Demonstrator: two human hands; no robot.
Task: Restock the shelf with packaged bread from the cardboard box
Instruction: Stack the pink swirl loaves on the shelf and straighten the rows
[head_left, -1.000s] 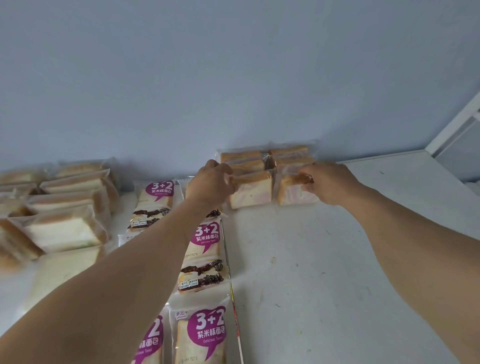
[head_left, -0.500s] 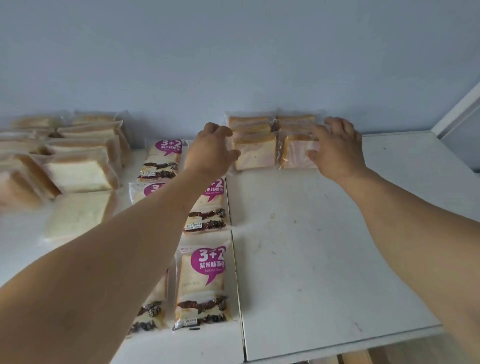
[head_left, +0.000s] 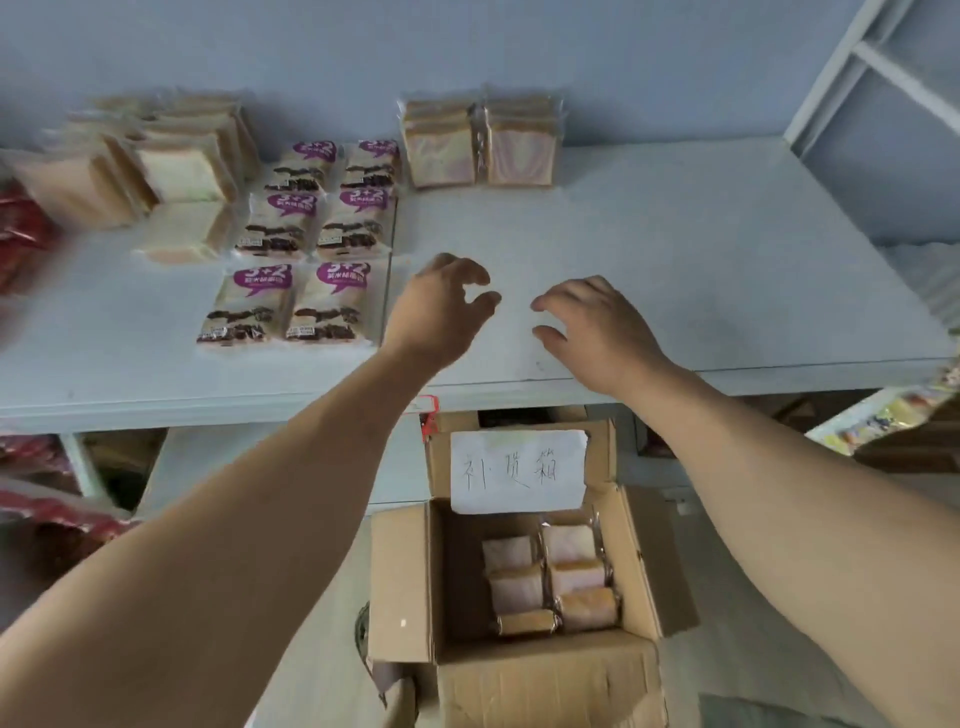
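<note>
- We see a plain pale blue wall (head_left: 467, 47) at the back.
- We see a white metal rack frame (head_left: 852, 57) at right.
- We see soft, even light.

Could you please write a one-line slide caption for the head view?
Both empty hands, left hand and right hand, over the shelf, above the cardboard box of packaged bread.

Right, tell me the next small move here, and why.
Probably lower both hands into the cardboard box for more packs: the left hand and right hand are empty over the shelf, and bread packs remain in the box.
</note>
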